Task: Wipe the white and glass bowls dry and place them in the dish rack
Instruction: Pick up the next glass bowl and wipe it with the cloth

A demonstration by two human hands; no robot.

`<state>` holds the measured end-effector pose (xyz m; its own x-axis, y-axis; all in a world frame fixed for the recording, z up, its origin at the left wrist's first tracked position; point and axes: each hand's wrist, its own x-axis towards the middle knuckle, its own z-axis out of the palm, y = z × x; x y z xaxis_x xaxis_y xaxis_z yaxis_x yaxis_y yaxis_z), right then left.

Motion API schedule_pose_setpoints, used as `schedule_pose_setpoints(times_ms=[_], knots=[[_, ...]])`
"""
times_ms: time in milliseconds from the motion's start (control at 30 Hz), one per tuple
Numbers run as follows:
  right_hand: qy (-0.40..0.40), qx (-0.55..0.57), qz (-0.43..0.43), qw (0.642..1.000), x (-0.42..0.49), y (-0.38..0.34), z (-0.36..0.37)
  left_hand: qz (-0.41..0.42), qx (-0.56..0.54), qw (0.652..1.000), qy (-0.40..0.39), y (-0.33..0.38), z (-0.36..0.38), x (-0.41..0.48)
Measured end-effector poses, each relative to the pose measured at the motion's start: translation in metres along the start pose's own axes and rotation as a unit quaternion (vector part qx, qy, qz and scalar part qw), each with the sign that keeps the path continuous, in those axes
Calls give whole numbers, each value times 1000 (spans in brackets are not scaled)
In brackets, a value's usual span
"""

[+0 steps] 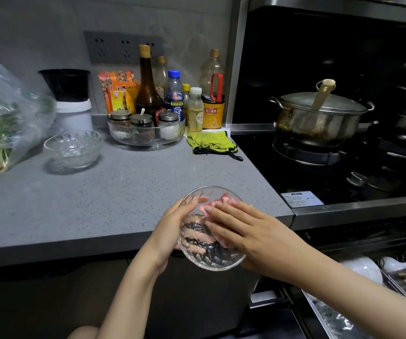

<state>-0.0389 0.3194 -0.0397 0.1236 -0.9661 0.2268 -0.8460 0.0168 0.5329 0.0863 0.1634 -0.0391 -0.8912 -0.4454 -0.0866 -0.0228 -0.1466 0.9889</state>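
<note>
Glass bowl (207,255) held in air, lower centre of frame, just off table (99,204) edge. Left hand (170,231) grip clamped round its left side. Right hand (243,226) grip apart, fingers flat against bowl. We see no cloth in either hand. We judge: take green cloth (211,141) from centre of frame, turn bowl steadily, wipe inside then outside. Dish rack (319,311) waits lower right.

One wide-angle camera rides on my head, facing forward and down, close over the front edge of the surface (99,204); my left hand (172,231) and right hand (251,231) sit just before that edge, low in view.
</note>
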Motion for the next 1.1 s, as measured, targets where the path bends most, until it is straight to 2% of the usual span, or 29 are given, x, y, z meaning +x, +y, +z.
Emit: schedule_pose_setpoints(times_ms=[133, 233, 433, 533, 633, 767, 933, 1033, 1067, 1100], knots=[[-47, 133, 53, 989, 1, -30, -7, 30, -27, 998, 53, -5, 6, 3], [-40, 234, 80, 968, 10, -40, -12, 41, -52, 996, 58, -8, 15, 2], [-7, 101, 192, 976, 31, -36, -11, 82, -87, 990, 79, -3, 15, 4], [87, 172, 182, 964, 34, -46, -13, 94, -111, 984, 100, -2, 12, 5], [150, 200, 129, 960, 36, -43, -9, 94, -114, 984, 98, -2, 13, 5], [113, 97, 174, 973, 44, -36, -2, 93, -119, 984, 94, -1, 15, 4], [98, 89, 184, 974, 46, -41, -12, 96, -118, 985, 77, 1, 13, 3], [107, 160, 171, 966, 41, -33, -18, 113, -94, 987, 73, 0, 13, 1], [111, 228, 180, 950, 40, -30, -22, 115, -84, 988, 64, -1, 13, 1], [114, 328, 208, 914, 40, -27, -27, 114, -81, 989, 55, 0, 13, 3]])
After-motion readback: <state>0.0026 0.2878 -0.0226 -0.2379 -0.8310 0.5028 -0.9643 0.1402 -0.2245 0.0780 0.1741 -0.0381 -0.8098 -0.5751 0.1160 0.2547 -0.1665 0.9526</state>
